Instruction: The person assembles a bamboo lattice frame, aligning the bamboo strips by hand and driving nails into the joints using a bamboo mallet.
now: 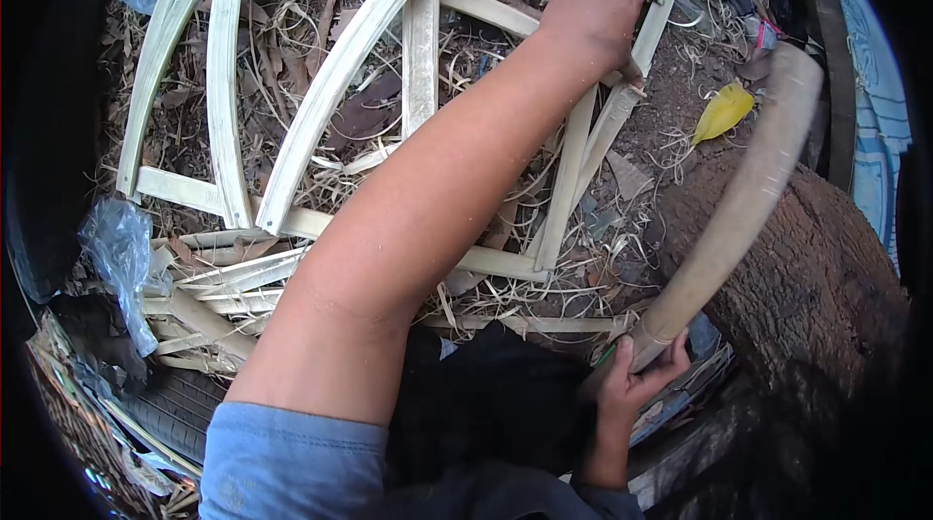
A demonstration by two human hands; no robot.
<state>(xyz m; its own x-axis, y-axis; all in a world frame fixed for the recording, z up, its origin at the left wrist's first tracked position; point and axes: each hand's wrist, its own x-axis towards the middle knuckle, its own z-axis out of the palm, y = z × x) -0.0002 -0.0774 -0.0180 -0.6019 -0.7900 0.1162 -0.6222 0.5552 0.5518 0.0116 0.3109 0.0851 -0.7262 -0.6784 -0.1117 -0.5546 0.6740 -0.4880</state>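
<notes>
My left hand (595,10) reaches to the top of the view, fingers spread, over the pale strips of a slatted frame (486,10). Whether it touches them is hard to tell. At the lower right, my right hand (637,389) has its fingers round the lower part of a thick, curved, pale piece of wood or bamboo (734,199). That piece slants up to the right, in front of a brown log (816,267). Several long split strips (350,63) lie across the frame on the left. My left forearm covers part of the frame.
Loose strips (233,277) are piled at the lower left beside a clear plastic bag (121,248) and a dark tyre (180,413). A yellow leaf (724,112) lies on the littered ground. Blue-white sheeting (870,83) stands at the right edge.
</notes>
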